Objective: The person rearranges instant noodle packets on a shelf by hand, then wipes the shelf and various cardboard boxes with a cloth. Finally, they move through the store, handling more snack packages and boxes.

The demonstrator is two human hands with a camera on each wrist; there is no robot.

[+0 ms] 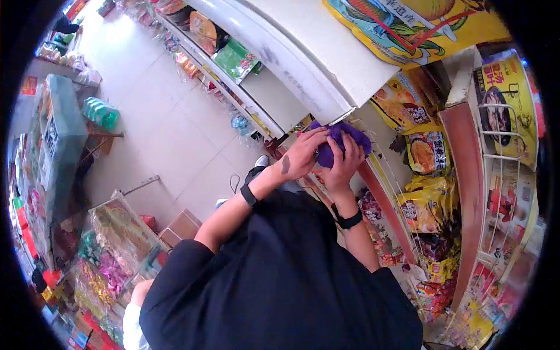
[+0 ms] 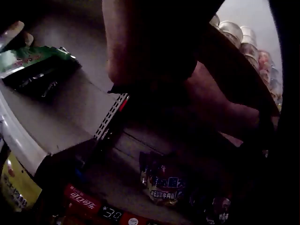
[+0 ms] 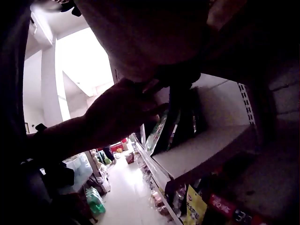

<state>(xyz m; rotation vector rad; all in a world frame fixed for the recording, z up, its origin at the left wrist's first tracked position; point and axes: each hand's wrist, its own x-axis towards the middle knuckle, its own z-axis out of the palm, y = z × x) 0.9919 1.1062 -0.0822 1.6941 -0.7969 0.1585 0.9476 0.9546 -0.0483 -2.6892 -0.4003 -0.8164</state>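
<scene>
A bunched purple cloth (image 1: 363, 139) is between both hands at the end of a white shelf board (image 1: 303, 70) in the head view. My left hand (image 1: 306, 153) reaches in from the left, its fingers bent over the near side of the cloth. Close beside it, my right hand (image 1: 345, 160) grips the cloth with spread, curled fingers. Dark bands circle both wrists. In the dim right wrist view, the left hand (image 3: 119, 108) meets the right hand (image 3: 150, 37) beside the shelf. The cloth is lost in shadow in both wrist views.
A yellow packet (image 1: 420, 29) lies on the upper shelf and a green packet (image 1: 235, 61) on the one below. Yellow noodle packets (image 1: 429, 153) fill the racks at right. Wire racks (image 1: 125, 233) and a covered stand (image 1: 64, 128) line the tiled aisle (image 1: 157, 111) at left.
</scene>
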